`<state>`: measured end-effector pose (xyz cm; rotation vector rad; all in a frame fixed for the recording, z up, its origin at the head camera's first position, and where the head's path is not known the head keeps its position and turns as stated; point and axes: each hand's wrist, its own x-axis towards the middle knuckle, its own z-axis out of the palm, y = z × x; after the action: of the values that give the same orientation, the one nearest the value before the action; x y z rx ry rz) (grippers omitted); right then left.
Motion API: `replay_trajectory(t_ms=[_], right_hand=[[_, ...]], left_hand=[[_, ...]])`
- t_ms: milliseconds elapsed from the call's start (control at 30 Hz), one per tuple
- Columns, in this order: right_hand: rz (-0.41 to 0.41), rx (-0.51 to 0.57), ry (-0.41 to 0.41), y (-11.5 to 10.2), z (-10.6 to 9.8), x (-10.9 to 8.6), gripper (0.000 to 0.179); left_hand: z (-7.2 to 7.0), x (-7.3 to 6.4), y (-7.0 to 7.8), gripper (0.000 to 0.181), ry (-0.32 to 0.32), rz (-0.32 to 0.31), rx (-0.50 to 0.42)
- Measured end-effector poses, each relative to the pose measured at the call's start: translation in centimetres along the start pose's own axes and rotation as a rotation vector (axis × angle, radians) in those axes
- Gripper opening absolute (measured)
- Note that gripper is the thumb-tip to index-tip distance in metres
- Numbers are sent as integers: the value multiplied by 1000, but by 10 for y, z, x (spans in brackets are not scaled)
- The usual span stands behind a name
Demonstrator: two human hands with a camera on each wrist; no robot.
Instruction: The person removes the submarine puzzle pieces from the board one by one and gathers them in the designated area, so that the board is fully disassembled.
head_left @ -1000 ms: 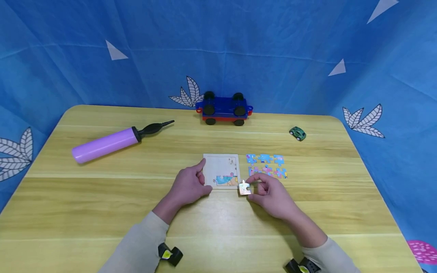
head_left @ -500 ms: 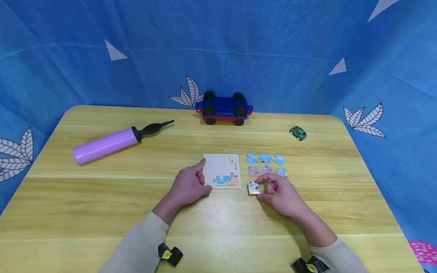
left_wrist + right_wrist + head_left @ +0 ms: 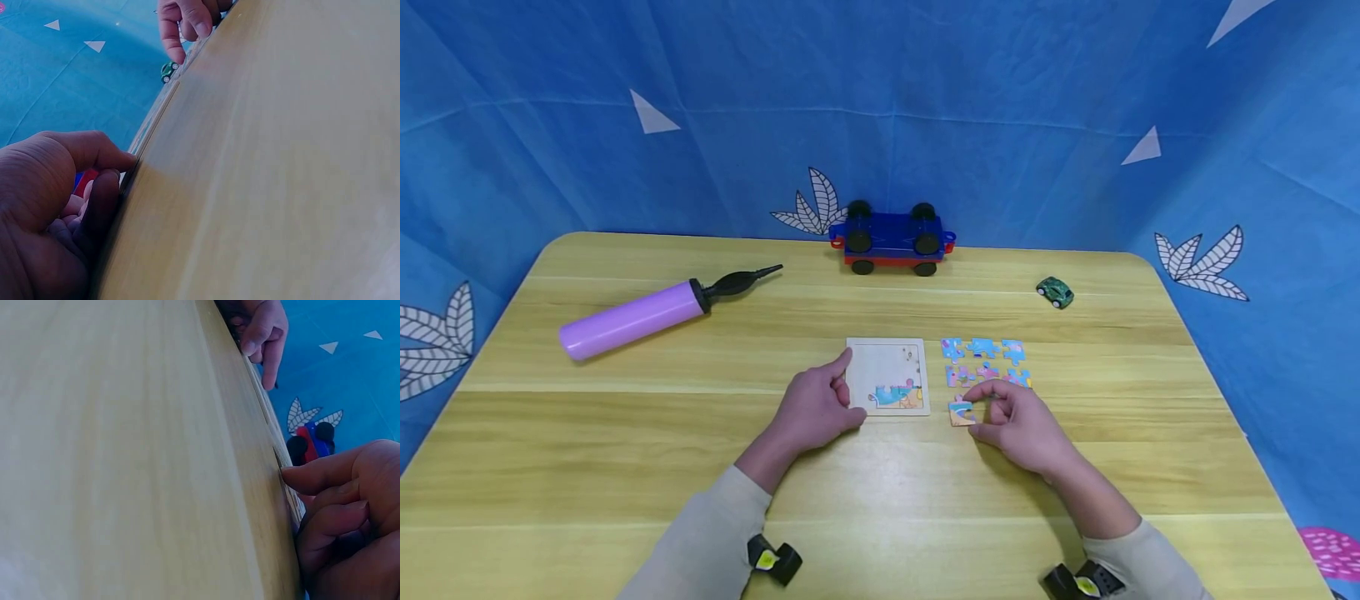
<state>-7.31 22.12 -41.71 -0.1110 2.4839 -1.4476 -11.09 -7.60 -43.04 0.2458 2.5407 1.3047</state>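
A square wooden puzzle board (image 3: 880, 362) lies on the table, with a few joined pieces (image 3: 897, 395) of a coloured picture along its lower right. My left hand (image 3: 815, 406) holds the board at its left side, index finger by the upper edge and thumb at the lower left corner. Right of the board, my right hand (image 3: 1019, 423) pinches a puzzle piece (image 3: 958, 412) with a sandy lower edge between thumb and index finger, down at the table. Just beyond it are two rows of loose puzzle pieces (image 3: 982, 348). Both wrist views show the boards and pieces only edge-on.
At the back stands a blue and red toy vehicle (image 3: 892, 237) with black wheels. A purple hand pump (image 3: 632, 319) with a black nozzle lies at the left. A small green toy car (image 3: 1055, 292) sits back right. Blue printed cloth (image 3: 1000, 108) hangs behind the table.
My right hand has moved right, away from the board, with the puzzle piece, which has gone from tilted to flat below the loose rows. My left hand has stayed on the board.
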Motion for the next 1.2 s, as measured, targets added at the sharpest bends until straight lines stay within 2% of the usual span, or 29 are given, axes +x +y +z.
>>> replay_trajectory(t_ms=[167,367,600,833,1033,1200], right_hand=[[25,-14,-6,0,0,1,37],[14,-47,0,0,1,3,33],[21,-27,5,-1,1,3,33],[-24,1,44,0,4,5,35],[-56,17,67,-7,18,8,40],[-79,9,51,-20,34,13,39]], left_hand=[[0,1,-1,92,-2,-6,1],[0,0,-2,91,2,9,-11],[1,0,-2,91,3,10,-13],[0,0,-1,91,2,4,0],[1,1,0,92,-4,-18,-12],[1,1,0,92,-4,-21,-9]])
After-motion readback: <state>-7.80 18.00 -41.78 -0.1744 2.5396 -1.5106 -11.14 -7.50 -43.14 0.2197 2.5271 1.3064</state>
